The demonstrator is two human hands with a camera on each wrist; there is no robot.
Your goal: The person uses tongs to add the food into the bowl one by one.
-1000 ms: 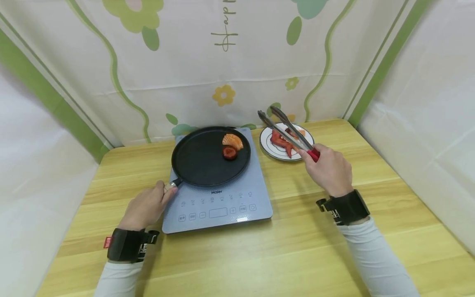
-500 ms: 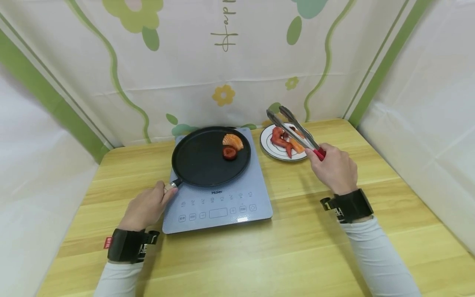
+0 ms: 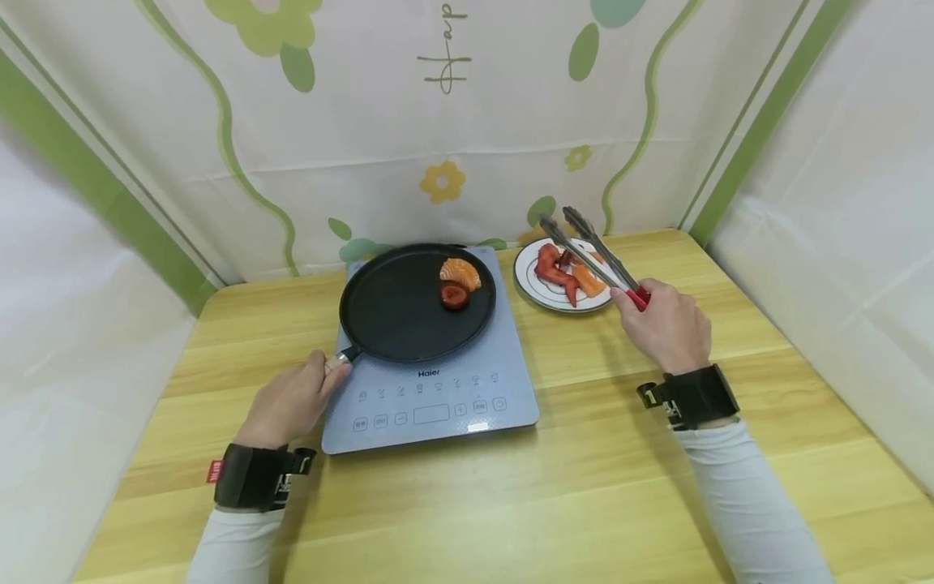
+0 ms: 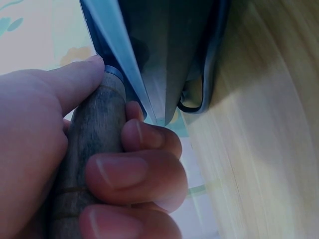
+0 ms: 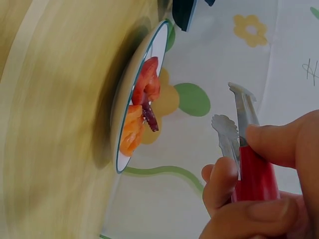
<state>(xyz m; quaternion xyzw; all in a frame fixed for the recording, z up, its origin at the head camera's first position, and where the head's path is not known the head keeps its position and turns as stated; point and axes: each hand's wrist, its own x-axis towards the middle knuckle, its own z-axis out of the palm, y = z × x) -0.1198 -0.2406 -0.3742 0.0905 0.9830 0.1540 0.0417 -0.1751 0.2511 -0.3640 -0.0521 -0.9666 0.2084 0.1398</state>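
My left hand [image 3: 288, 401] grips the wooden handle [image 4: 97, 134] of a flat black frying pan [image 3: 401, 312]. Near the pan's right rim lie an orange salmon piece [image 3: 460, 273] and a round dark-red slice [image 3: 454, 296]. In my right hand [image 3: 667, 324] is a pair of metal tongs [image 3: 594, 255] with red grips [image 5: 256, 174]. Their tips are slightly apart, with nothing between them, above the white plate [image 3: 527, 280]. On that plate rest a red chicken wing [image 3: 554, 272], orange pieces [image 5: 132, 132] and a dark item [image 5: 149, 117], partly covered by the tongs in the head view.
Under the pan sits a grey Haier induction cooktop [image 3: 430, 405] on the wooden table [image 3: 438, 519]. A white floral cloth [image 3: 365, 122] hangs behind, and white sheets [image 3: 839, 243] rise at both sides.
My right hand has shifted rightward with the tongs, whose tips moved right over the plate. The left hand keeps its hold on the pan handle. The head view has tilted slightly.
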